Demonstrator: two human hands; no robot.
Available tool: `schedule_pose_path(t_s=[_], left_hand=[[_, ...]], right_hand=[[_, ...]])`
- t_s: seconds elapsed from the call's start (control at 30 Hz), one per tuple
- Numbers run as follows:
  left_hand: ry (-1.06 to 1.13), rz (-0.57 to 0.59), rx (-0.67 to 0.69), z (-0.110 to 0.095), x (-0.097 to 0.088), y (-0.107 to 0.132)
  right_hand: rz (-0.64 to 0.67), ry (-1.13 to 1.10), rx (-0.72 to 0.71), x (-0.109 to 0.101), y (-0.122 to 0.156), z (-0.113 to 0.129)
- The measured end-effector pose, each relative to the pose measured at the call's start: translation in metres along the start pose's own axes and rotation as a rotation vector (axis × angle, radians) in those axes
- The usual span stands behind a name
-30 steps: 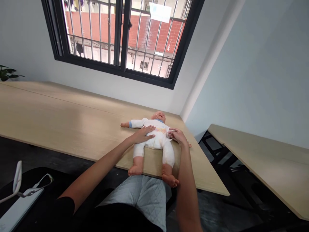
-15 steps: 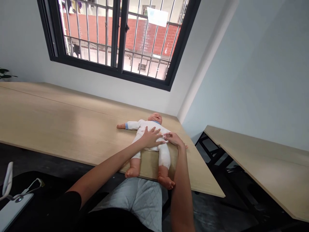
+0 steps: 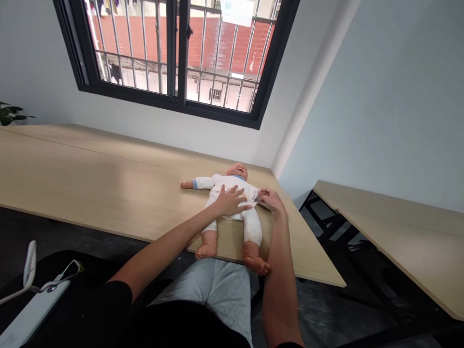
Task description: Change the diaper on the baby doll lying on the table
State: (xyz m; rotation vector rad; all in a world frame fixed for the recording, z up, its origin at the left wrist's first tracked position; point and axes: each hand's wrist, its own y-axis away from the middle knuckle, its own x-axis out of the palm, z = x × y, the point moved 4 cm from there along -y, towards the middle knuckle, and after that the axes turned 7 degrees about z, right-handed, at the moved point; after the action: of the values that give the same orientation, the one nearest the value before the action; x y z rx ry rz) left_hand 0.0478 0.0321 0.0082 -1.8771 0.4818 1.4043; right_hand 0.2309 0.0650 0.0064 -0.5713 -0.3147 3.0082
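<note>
A baby doll [image 3: 237, 181] in white clothes with blue trim lies on its back on the wooden table, head toward the window and bare feet at the near edge. My left hand [image 3: 230, 201] rests flat on its belly, fingers spread. At the doll's side, my right hand [image 3: 271, 199] is closed in a pinch on the edge of the white top [image 3: 253, 197], which is drawn out a little toward it. The doll's arm on that side is mostly hidden behind my right hand and wrist.
The table [image 3: 108, 179] runs along the wall under a barred window [image 3: 177, 53]. A second table [image 3: 391, 227] stands to the right across a gap. At lower left, a white phone [image 3: 36, 309] with a cable lies on a dark surface. A plant [image 3: 12, 114] shows at far left.
My right hand has moved slightly outward from the doll's belly to its side, its fingers now pinched on the top's edge. My left hand stays on the belly. The view has shifted slightly.
</note>
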Motion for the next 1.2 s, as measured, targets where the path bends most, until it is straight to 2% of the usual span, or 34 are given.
schedule_pose_path(t_s=[0.13, 0.2, 0.3, 0.43, 0.57, 0.77, 0.97, 1.03, 1.2], left_hand=[[0.014, 0.043, 0.008, 0.002, 0.000, 0.000], [0.019, 0.056, 0.009, 0.003, 0.000, 0.000], [0.025, 0.053, 0.013, 0.003, 0.001, -0.001], [0.021, 0.034, 0.007, 0.003, 0.004, -0.001], [0.003, 0.005, 0.004, 0.002, 0.003, 0.001], [0.062, -0.025, 0.093, 0.003, -0.001, 0.006], [0.282, -0.188, 0.151, 0.013, -0.011, 0.010], [0.322, -0.178, 0.158, 0.017, -0.010, 0.009], [0.344, -0.026, 0.179, 0.022, -0.006, 0.000]], right_hand=[[0.133, -0.012, -0.220, 0.017, 0.003, 0.021], [0.173, 0.009, -0.271, 0.028, 0.003, 0.026], [0.204, 0.010, -0.258, 0.043, 0.001, 0.023], [0.155, -0.064, -0.210, 0.054, -0.005, 0.010], [0.118, -0.125, -0.154, 0.057, -0.012, -0.005], [0.064, -0.147, -0.108, 0.056, -0.018, -0.013], [0.025, -0.073, -0.123, 0.056, -0.014, -0.004], [0.030, -0.037, -0.130, 0.057, -0.012, -0.002], [0.054, 0.014, -0.166, 0.057, -0.009, 0.002]])
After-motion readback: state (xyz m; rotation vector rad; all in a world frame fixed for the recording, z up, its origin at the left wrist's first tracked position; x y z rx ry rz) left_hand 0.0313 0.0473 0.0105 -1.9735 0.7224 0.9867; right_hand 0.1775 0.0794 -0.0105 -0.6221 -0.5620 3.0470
